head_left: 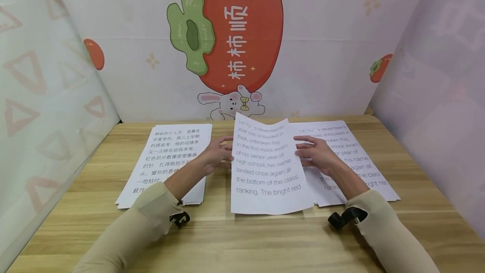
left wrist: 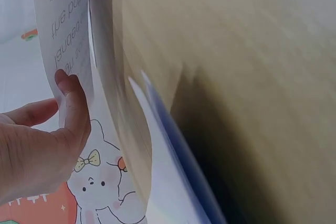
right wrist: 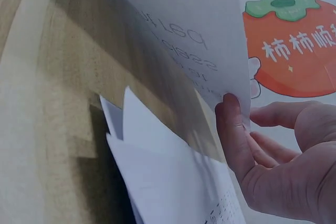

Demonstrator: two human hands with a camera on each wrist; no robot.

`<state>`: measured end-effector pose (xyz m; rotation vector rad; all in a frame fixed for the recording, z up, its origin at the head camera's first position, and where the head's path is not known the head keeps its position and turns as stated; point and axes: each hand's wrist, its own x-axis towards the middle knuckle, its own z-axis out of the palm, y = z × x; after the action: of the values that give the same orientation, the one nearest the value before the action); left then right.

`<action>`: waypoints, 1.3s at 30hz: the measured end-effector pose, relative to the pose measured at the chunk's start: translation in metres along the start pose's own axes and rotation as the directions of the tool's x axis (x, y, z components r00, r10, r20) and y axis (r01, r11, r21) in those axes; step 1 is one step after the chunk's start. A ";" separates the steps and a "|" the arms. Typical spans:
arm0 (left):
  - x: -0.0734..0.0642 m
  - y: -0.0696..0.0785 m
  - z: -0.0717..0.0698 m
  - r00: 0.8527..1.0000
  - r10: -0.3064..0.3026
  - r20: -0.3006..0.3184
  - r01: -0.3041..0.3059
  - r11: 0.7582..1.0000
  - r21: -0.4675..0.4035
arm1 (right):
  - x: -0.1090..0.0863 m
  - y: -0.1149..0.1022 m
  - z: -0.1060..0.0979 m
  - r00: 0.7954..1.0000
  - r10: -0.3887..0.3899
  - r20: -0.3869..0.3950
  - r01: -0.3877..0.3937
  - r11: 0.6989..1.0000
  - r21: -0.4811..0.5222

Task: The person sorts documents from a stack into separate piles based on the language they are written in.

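Note:
Between my two hands a white printed sheet stands raised off the table, its English text facing me and its top edge curved. My left hand pinches the sheet's left edge; in the left wrist view its fingers meet at the paper's margin. On the opposite edge my right hand pinches the paper; the right wrist view shows a digit on each side of it. A stack of English-text sheets lies under and beside my right hand. Below my left forearm is a stack of Chinese-text sheets.
Both stacks rest on a wood-grain table. In the right wrist view, sheet corners curl up from the stack. A white backdrop with a large persimmon drawing and a rabbit rises behind. Dark wrist cameras hang at my sleeves.

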<state>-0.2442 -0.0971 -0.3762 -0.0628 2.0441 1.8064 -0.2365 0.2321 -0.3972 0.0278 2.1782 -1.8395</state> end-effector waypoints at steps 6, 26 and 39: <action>0.005 0.003 0.010 1.000 0.009 0.008 -0.009 1.000 -0.011 | -0.002 0.002 -0.013 0.999 0.004 -0.035 -0.005 1.000 -0.016; 0.023 0.008 0.066 0.997 0.020 0.079 -0.009 0.990 -0.138 | -0.013 0.008 -0.076 0.997 -0.073 -0.018 0.072 0.996 -0.053; 0.029 0.014 0.110 0.971 0.033 0.236 0.026 0.971 -0.240 | -0.023 0.011 -0.128 0.997 -0.044 -0.066 0.048 0.996 0.071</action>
<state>-0.2450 0.0173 -0.3809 0.0857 1.6552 1.9525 -0.2390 0.3616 -0.3844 0.0536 2.1715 -1.9684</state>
